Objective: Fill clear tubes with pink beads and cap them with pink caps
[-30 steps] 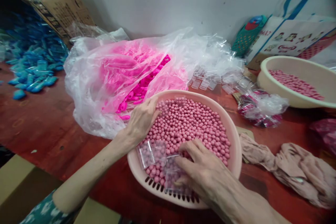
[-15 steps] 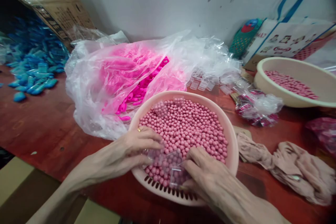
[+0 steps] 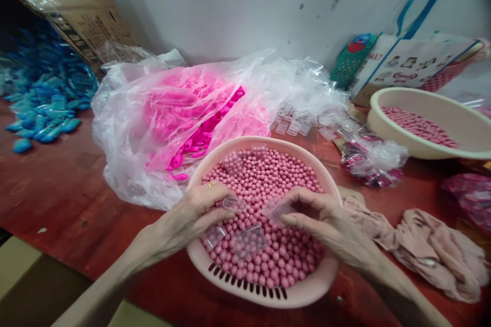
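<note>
A pale pink basket (image 3: 303,294) full of pink beads (image 3: 264,179) stands in front of me. My left hand (image 3: 203,209), with a ring on one finger, pinches a small clear plastic case (image 3: 235,205) over the beads. Between the thumb and fingers of my right hand (image 3: 310,212) is another clear case (image 3: 274,208), tilted, its near end toward the middle. Loose clear cases lie on the beads: one (image 3: 251,241) below and between the hands, one (image 3: 215,236) under my left hand, and one (image 3: 233,162) near the back.
Behind the basket lies a plastic bag (image 3: 130,112) of bright pink pieces, beside clear cases (image 3: 293,126). Blue pieces (image 3: 49,107) spill from a cardboard box (image 3: 92,20) at left. At right are a cream bowl (image 3: 422,145), a printed bag (image 3: 406,64) and a crumpled cloth (image 3: 437,250).
Both hands have risen from the front beads, and each now holds up a clear case. My right hand has moved up and away from the cases at the front.
</note>
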`<state>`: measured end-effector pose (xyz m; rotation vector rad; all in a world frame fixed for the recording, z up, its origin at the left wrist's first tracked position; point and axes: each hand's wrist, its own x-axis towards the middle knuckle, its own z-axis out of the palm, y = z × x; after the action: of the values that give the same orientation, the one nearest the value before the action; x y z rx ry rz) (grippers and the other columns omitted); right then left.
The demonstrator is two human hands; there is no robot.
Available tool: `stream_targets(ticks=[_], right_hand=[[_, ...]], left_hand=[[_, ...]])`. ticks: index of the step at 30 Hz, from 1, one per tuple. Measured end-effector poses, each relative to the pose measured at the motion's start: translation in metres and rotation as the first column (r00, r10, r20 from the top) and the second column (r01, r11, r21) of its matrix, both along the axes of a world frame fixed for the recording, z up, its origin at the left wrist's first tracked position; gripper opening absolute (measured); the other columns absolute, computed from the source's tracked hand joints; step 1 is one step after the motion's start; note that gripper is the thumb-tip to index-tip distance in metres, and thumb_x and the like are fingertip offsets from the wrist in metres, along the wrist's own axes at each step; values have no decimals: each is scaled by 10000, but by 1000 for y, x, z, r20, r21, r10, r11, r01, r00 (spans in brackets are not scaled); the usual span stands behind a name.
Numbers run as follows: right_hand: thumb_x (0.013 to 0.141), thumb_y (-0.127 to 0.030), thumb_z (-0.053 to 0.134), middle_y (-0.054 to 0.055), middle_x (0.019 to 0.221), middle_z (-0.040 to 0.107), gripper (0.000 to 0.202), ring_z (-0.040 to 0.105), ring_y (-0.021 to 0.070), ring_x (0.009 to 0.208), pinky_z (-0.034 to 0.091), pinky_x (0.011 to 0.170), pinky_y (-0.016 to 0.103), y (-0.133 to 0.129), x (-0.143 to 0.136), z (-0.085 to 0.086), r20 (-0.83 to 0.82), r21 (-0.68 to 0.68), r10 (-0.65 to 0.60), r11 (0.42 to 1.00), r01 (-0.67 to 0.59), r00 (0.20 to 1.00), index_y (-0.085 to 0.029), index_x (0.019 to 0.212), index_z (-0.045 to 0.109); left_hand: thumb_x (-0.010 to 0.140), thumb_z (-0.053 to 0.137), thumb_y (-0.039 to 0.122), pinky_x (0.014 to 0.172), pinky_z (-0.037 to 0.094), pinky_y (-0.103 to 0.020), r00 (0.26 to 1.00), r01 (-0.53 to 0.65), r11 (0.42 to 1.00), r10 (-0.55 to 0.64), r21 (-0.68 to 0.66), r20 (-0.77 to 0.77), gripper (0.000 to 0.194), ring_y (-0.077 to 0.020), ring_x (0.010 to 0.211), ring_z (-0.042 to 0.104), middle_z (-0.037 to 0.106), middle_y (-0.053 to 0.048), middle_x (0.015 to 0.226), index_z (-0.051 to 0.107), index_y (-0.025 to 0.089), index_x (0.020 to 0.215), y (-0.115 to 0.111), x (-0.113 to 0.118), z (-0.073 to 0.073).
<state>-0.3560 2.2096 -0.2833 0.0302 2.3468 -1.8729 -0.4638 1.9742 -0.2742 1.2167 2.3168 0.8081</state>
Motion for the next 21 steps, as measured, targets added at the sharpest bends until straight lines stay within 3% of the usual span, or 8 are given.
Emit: stream_targets(ticks=[4,8,11,13,15,18,20,21], right_hand=[[837,-284,574,23,836,638,123,601,177,841,492,815,330,7,-2,-4,-2,-41,-48,998,48,999,-181,896,606],[862,-331,524,38,977,626,338,597,186,902,490,834,353,12,-1,-9,-116,246,-94,962,120,989,-228,1183,500],[895,-282,443,69,1141,605,429,559,201,1071,432,951,385,13,-4,-5,-242,467,-42,871,154,969,-233,1320,411],[893,-213,408,70,1180,607,397,551,193,1105,429,960,356,12,-8,0,-309,534,-13,825,185,951,-212,1284,473],[861,-163,422,57,1047,669,369,623,183,951,492,843,312,11,-12,4,-341,605,-9,764,227,940,-202,1202,558],[830,-177,469,33,730,669,273,624,182,654,509,631,304,12,-15,2,-347,748,-28,595,295,937,-206,1013,668],[847,-221,476,41,723,661,234,623,192,644,511,626,325,13,-14,-4,-305,812,-10,520,266,952,-209,964,679],[858,-242,475,56,795,676,240,639,204,704,522,668,344,14,-11,-7,-287,819,13,521,239,958,-208,1004,663]], left_hand=[[902,453,317,822,464,-296,995,-35,999,32,-27,-97,224,-176,929,576,627,-33,1013,553,218,1075,1,-7,-3],[905,432,304,838,450,-322,972,7,1000,-7,1,-236,222,-191,936,559,604,-49,1028,538,218,1079,5,-13,-13],[915,400,264,789,452,-299,967,77,996,-87,-51,-238,171,-168,801,563,600,-26,873,557,204,949,13,-17,-18],[920,367,198,844,436,-312,949,125,990,-140,-72,-282,196,-177,871,562,604,-39,928,533,207,1025,15,-17,-21],[914,305,107,933,399,-329,916,171,983,-184,-68,-355,337,-187,1027,531,592,-59,1076,440,229,1198,14,-13,-24],[889,235,16,1029,329,-352,872,229,971,-233,-60,-430,518,-186,1196,448,528,-74,1258,265,248,1352,12,-6,-29],[888,223,5,1060,298,-378,858,248,966,-253,-72,-447,543,-191,1248,410,494,-84,1316,224,240,1378,13,-1,-33],[893,223,11,1069,287,-391,855,253,965,-260,-77,-449,539,-195,1265,393,483,-90,1332,215,232,1384,14,0,-35]])
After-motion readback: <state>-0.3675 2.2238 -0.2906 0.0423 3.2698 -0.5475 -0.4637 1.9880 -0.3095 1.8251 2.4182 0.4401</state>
